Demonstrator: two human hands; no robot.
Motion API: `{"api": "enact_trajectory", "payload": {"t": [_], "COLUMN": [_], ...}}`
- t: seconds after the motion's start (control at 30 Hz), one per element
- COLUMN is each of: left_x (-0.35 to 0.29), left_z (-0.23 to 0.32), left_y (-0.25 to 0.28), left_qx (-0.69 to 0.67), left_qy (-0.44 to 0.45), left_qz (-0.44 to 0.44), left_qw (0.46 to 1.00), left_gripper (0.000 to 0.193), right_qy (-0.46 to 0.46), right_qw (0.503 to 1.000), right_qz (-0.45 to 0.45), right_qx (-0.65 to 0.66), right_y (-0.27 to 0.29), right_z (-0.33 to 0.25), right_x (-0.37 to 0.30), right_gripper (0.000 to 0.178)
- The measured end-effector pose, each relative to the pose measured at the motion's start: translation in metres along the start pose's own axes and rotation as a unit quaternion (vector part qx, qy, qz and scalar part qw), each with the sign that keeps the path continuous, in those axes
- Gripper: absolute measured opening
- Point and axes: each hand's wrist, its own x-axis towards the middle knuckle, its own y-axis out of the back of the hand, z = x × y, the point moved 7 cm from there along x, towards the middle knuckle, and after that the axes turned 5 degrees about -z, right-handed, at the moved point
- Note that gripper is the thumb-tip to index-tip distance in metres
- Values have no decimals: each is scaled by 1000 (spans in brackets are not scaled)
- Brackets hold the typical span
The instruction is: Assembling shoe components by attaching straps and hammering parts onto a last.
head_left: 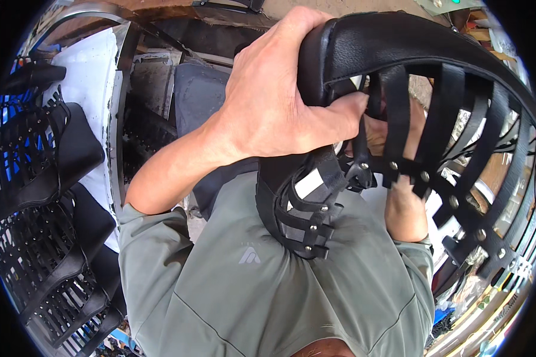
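A white sheet (83, 71) is my landmark on the left. Riveted black leather strap pieces (77, 140) are stacked to its left and below, overlapping its edge. Just right of it I see a grimy pale panel (156, 66), then dark grey fabric (199, 95). My grey-green shirt (232, 285) is below and right; far right of it and lower, thin yellowish strips (473, 315) run.

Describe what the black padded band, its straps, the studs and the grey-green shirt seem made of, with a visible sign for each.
Padded band: leather or imitation leather, softly shiny; fine grain and a seam show.
Straps: probably similar, satin; they are flat and curve smoothly.
Studs: likely metal, polished; round heads catch highlights.
Shirt: fabric, perhaps synthetic, matt; it falls in soft folds.
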Motion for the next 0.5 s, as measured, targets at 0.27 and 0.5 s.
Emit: {"api": "enact_trajectory", "payload": {"t": [0.27,0.5], "left_x": [-3,6], "left_z": [-23,-3], "left_y": [-3,-6], "left_qx": [-27,-11], "left_qy": [48,33], "left_qz": [45,59], "left_qw": [997,998], "left_gripper": [48,45], "right_qy": [-27,113], "right_qw": [997,968], "right_qz": [10,-28], "right_qx": [-77,-222], "right_y": [-2,4], "right_z": [6,-18], "right_x": [4,10], "right_gripper": [41,39]}}
